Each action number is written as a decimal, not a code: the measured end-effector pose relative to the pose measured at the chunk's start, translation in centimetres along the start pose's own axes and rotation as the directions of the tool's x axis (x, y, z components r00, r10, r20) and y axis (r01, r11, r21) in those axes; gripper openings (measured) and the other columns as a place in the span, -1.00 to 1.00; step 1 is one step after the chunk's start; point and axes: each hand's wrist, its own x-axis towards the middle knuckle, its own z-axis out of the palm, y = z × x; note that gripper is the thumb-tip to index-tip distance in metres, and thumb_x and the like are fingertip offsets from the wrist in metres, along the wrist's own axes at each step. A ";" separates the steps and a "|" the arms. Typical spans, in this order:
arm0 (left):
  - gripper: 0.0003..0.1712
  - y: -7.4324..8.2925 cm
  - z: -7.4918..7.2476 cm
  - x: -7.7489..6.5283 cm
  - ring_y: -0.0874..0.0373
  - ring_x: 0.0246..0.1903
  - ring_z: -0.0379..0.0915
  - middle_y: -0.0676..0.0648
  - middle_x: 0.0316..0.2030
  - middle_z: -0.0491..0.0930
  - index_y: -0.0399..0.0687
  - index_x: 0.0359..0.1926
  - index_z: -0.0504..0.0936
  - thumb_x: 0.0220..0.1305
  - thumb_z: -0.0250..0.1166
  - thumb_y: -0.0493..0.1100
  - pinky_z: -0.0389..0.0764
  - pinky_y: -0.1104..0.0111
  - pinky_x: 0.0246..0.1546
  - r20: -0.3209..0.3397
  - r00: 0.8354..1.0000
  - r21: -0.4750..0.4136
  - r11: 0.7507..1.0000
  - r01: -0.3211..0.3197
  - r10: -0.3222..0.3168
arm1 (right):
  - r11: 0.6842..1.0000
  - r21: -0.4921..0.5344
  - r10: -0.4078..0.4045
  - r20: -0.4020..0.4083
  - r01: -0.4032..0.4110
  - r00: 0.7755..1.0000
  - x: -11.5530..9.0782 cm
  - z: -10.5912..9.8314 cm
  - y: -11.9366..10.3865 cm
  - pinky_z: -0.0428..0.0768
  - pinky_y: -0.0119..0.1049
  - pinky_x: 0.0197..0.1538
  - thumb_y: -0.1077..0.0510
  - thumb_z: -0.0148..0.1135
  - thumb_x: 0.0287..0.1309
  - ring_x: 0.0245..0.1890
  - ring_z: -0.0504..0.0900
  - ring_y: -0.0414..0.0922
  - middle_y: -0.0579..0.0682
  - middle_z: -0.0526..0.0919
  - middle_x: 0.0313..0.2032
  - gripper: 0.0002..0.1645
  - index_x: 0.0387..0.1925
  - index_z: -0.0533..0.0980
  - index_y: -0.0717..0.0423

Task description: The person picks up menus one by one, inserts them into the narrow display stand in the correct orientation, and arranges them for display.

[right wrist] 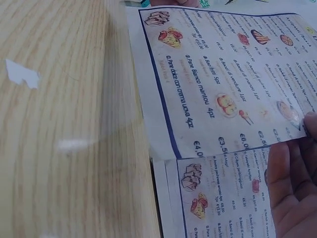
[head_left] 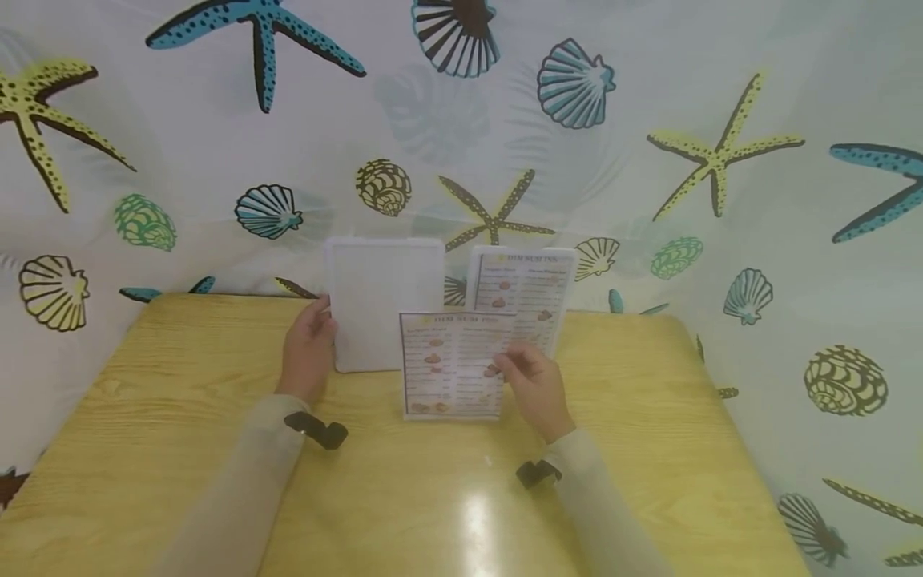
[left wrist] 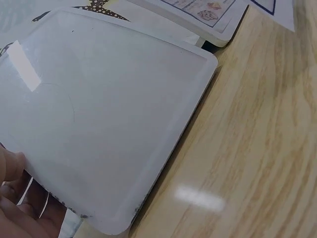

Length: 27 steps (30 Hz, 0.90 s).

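Note:
My left hand (head_left: 308, 344) grips the left edge of a blank white board (head_left: 371, 308), thumb on its front and fingers behind. The board stands on the table, tilted back, and its lower edge shows dark scuffs in the left wrist view. With my right hand (head_left: 537, 390) I pinch the right edge of a paper menu sheet (head_left: 453, 373) between thumb and fingers. Printed dishes and prices face me inside a blue border. This sheet overlaps the board's lower right corner in the head view. Behind it, a second menu on a white board (head_left: 522, 280) stands upright at the right.
A pale wooden table (head_left: 404, 497) spreads beneath my forearms, with glare near its front. White cloth (head_left: 324, 144) printed with shells and starfish hangs behind it and along the sides. Black straps (head_left: 317, 430) circle both wrists.

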 end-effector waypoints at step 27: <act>-0.47 0.2 0.2 -0.4 -0.10 0.40 0.33 -0.25 0.39 0.43 -0.17 0.49 0.31 0.65 -0.03 -0.09 0.39 0.02 0.42 0.020 1.000 0.012 1.000 0.012 -0.013 | 0.997 -0.070 0.030 -0.025 -0.031 0.999 0.1 -0.3 0.5 0.69 -0.39 -0.14 0.24 0.25 0.42 -0.28 0.71 -0.22 0.20 0.71 -0.22 -0.87 -0.13 0.63 0.25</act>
